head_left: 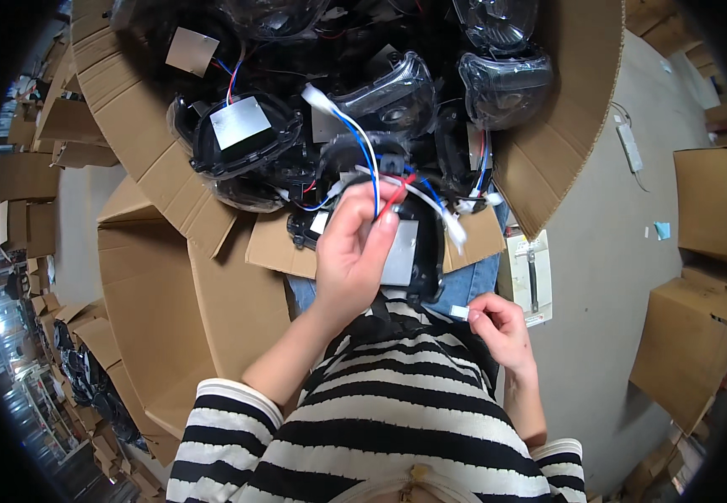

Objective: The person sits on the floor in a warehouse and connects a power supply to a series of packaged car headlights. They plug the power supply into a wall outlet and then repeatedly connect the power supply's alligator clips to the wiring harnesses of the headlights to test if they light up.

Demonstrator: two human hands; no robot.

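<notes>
My left hand (355,243) pinches a bundle of red, blue and white wires (372,159) above my lap. One white plug (317,98) hangs at the upper end of the bundle, another white connector (454,228) at its right. Beneath the hand lies a black lamp housing (429,264) with a silver label (400,251), partly covered by my fingers. Lower right, near my jeans, my right hand (499,329) holds a small white label (460,313) between thumb and fingers, apart from the housing.
A big open cardboard box (565,142) ahead holds several plastic-wrapped headlights (506,88), some with wires trailing. An open carton (158,302) stands at my left. Beside my right leg is a cream-coloured case (529,277). Further cartons (686,344) stand on the floor at right.
</notes>
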